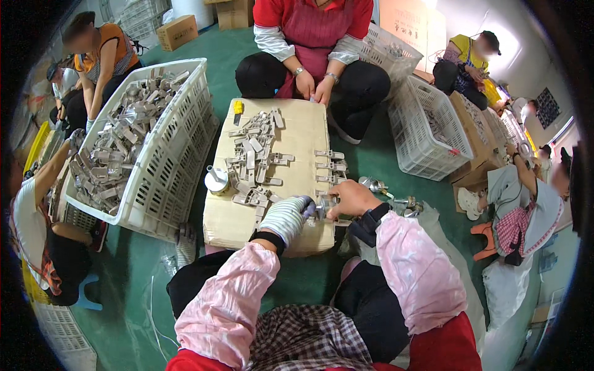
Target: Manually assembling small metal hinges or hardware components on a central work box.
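In front of me, over the near right part of a cardboard-topped work surface [226,226], my two hands meet at a small shiny, see-through round part [324,204]. My left hand [288,219], in a striped knit glove, is closed with its fingertips at the part's left side. The bare fingers of my right hand [354,199] pinch it from the right. Beyond my left hand lies a loose pile of beige plastic clips [252,148]. Several more clips [331,166] are lined up along the right edge, beyond my right hand.
A white round container with a spout [216,179] stands at the left edge; a yellow-handled cutter [237,110] lies at the far left corner. White crates flank me: a full one [164,148] left, another [427,139] right. Metal fittings [405,203] lie right. A person [312,62] sits opposite.
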A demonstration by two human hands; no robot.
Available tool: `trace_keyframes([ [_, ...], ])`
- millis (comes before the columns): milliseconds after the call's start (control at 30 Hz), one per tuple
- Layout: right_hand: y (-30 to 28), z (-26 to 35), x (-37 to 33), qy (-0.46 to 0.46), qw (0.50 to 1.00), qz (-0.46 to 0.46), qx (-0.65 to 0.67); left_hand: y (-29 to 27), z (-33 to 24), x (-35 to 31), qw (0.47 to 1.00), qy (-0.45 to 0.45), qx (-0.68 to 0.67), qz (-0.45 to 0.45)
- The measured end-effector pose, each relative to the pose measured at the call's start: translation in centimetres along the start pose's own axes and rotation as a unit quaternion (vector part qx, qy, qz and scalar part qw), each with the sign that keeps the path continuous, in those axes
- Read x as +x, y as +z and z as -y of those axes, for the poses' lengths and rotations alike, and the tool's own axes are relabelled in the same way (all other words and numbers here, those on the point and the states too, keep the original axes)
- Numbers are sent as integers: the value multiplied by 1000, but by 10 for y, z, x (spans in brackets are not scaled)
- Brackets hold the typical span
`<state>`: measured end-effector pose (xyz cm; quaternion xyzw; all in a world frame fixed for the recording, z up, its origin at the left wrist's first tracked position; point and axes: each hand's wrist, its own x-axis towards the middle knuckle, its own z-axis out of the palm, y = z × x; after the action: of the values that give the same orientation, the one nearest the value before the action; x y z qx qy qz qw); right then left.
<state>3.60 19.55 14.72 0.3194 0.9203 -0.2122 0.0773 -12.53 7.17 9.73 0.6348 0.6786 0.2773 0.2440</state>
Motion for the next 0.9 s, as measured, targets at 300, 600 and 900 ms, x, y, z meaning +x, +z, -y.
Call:
trace_keyframes([
  [300,-1,-29,28,-35,988,79,125,-8,-17,22,992,0,117,38],
  [600,11,-21,11,-59,996,-68,1,-22,-4,47,984,4,118,134],
  [900,29,14,-14,-114,939,-209,-248,-24,8,62,975,1,108,195],
])
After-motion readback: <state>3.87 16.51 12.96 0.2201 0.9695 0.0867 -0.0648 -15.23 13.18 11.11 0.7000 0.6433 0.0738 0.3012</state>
